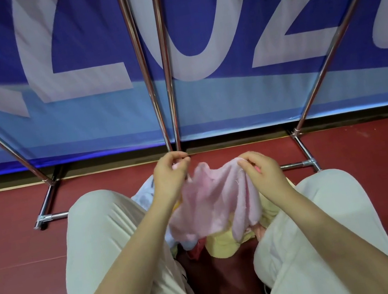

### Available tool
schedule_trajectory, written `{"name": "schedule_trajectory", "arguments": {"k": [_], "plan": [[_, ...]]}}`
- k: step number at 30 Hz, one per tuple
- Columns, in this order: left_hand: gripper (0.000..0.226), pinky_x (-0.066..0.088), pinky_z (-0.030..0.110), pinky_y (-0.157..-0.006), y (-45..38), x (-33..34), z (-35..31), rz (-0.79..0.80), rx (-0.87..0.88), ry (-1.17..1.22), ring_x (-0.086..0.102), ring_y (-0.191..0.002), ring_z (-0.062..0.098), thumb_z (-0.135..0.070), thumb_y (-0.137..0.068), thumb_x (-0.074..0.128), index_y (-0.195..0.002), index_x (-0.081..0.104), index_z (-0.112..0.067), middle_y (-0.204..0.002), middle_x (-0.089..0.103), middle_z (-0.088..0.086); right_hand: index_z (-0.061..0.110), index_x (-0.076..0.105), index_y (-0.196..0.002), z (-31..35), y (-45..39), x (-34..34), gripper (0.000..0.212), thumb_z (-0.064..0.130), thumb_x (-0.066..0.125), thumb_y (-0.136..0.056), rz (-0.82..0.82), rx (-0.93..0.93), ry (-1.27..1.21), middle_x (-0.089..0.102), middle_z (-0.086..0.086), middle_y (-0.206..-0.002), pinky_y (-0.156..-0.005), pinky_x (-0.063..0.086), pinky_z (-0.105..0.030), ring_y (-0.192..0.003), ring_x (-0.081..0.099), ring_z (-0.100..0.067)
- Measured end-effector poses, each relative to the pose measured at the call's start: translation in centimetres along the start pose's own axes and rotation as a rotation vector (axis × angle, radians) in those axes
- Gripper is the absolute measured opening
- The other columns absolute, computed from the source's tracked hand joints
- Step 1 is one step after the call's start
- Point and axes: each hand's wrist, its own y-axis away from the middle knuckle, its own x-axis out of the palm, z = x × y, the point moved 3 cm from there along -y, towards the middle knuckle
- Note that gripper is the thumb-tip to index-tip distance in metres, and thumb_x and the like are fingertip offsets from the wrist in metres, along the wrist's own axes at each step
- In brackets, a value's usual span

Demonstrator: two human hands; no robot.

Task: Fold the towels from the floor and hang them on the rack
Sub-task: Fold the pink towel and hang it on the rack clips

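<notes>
You were crouched in front of the rack point(149, 77), knees apart, with the pile of towels point(220, 243) on the red floor point(15, 230) between your legs, just short of the rack's base bar. Both hands were up over that pile, holding one pink towel point(213, 203). Your left hand point(169, 177) pinched its top edge close to the foot of the rack's two middle poles; your right hand point(261, 168) pinched the same edge further to the right, fingers curled round the cloth. Between the two grips the towel sagged in loose folds, its lower end hanging onto the yellow and pale blue towels beneath it.

By my reading you were at the start of a fold: the towel was picked out but not yet spread, and no towel showed on the rack in this view. The next move called for drawing your hands apart to pull the top edge taut, so the corners could be found and matched. Lifting it clear of the pile first would have kept it from dragging another towel along.
</notes>
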Motion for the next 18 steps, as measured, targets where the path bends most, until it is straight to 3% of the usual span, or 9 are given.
{"name": "schedule_trajectory", "arguments": {"k": [4,5,8,10,11,13,15,18], "plan": [[0.015,0.044,0.009,-0.069,1.1,3.0,0.2,0.203,0.008,0.007,0.056,-0.066,-0.013,-0.006,-0.091,0.061,-0.101,0.069,-0.013,-0.088,0.065,-0.004,0.017,0.062,-0.086,1.1,-0.1,0.9,0.015,0.012,0.052,-0.097,0.031,0.028,-0.099,0.061,0.01,-0.077,-0.069,0.041,-0.017,-0.072,0.053,0.0],[0.019,0.044,0.011,-0.072,1.4,3.6,0.2,0.252,0.011,0.004,0.058,-0.072,-0.009,-0.006,-0.092,0.06,-0.108,0.068,-0.012,-0.094,0.066,-0.002,0.018,0.061,-0.087,1.4,-0.1,1.0,0.015,0.012,0.052,-0.096,0.024,0.02,-0.111,0.063,0.01,-0.08,-0.071,0.042,-0.018,-0.075,0.054,0.0],[0.032,0.049,0.025,-0.084,2.0,4.9,0.0,0.385,-0.012,0.03,0.061,-0.092,0.025,-0.004,-0.096,0.053,-0.125,0.061,-0.013,-0.116,0.066,0.009,0.019,0.06,-0.089,1.8,-0.1,0.9,0.015,0.008,0.052,-0.095,0.016,0.019,-0.16,0.064,0.01,-0.086,-0.076,0.042,-0.014,-0.083,0.058,-0.001],[0.035,0.049,0.03,-0.094,2.5,5.6,-0.1,0.47,0.012,0.027,0.06,-0.1,0.023,-0.003,-0.097,0.048,-0.128,0.06,-0.015,-0.123,0.064,0.004,0.018,0.06,-0.09,1.7,-0.1,0.8,0.015,0.005,0.052,-0.094,0.026,0.022,-0.162,0.064,0.01,-0.088,-0.077,0.042,-0.013,-0.086,0.058,-0.002],[0.035,0.047,0.023,-0.095,2.8,5.9,-0.1,0.507,0.028,0.018,0.063,-0.099,0.013,-0.002,-0.098,0.046,-0.125,0.061,-0.017,-0.119,0.064,-0.002,0.018,0.061,-0.09,1.6,-0.1,0.7,0.016,0.004,0.052,-0.094,0.03,0.023,-0.16,0.064,0.011,-0.088,-0.078,0.042,-0.013,-0.086,0.058,-0.002],[0.031,0.046,0.011,-0.082,3.5,6.3,0.0,0.561,0.003,0.028,0.059,-0.091,0.0,-0.004,-0.099,0.043,-0.114,0.065,-0.022,-0.108,0.065,-0.007,0.018,0.061,-0.089,1.3,0.0,0.5,0.019,0.002,0.051,-0.093,0.033,0.017,-0.164,0.064,0.012,-0.087,-0.079,0.042,-0.012,-0.087,0.059,-0.001],[0.025,0.047,0.011,-0.069,3.9,6.7,0.3,0.589,-0.038,0.05,0.054,-0.076,-0.001,-0.009,-0.1,0.046,-0.101,0.066,-0.024,-0.091,0.063,-0.006,0.018,0.062,-0.088,1.1,0.1,0.2,0.022,-0.001,0.051,-0.092,0.034,0.005,-0.165,0.064,0.013,-0.088,-0.08,0.042,-0.011,-0.087,0.059,-0.001],[0.02,0.042,0.012,-0.063,4.0,6.7,0.7,0.556,-0.037,0.068,0.049,-0.063,-0.004,-0.011,-0.097,0.053,-0.086,0.066,-0.023,-0.073,0.058,-0.013,0.016,0.062,-0.09,0.8,0.3,-0.3,0.019,0.0,0.051,-0.093,0.029,0.007,-0.158,0.064,0.013,-0.088,-0.08,0.041,-0.011,-0.089,0.059,-0.002]]}}
